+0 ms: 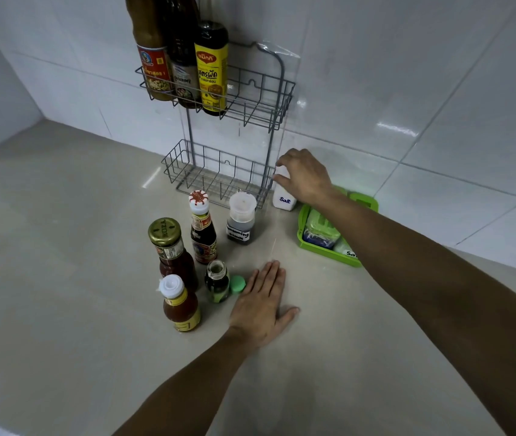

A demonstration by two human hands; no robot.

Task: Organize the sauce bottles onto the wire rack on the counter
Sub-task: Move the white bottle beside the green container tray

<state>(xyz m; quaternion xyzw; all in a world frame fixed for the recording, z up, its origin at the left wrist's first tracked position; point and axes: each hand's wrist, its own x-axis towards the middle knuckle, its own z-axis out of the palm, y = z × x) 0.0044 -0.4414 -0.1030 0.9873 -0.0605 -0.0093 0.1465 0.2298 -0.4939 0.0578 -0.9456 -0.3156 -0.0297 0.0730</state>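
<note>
A grey two-tier wire rack [269, 99] hangs on the tiled wall above the counter. Its top shelf holds three tall sauce bottles [211, 67]; the bottom shelf [187, 171] holds nothing. On the counter stand a gold-lidded jar [168, 247], a red-capped dark bottle [202, 228], a clear seasoning-sauce dispenser [241, 220], a small open dark bottle [217, 280] with its green cap [237, 284] beside it, and a white-capped chilli sauce bottle [181, 305]. My right hand [305, 176] grips the top of a white salt shaker [284, 199] next to the rack. My left hand [261, 305] lies flat on the counter.
A green plastic tray [307, 247] with small containers sits right of the rack, under my right forearm. The beige counter [61, 247] stretches left to a corner wall and forward toward me.
</note>
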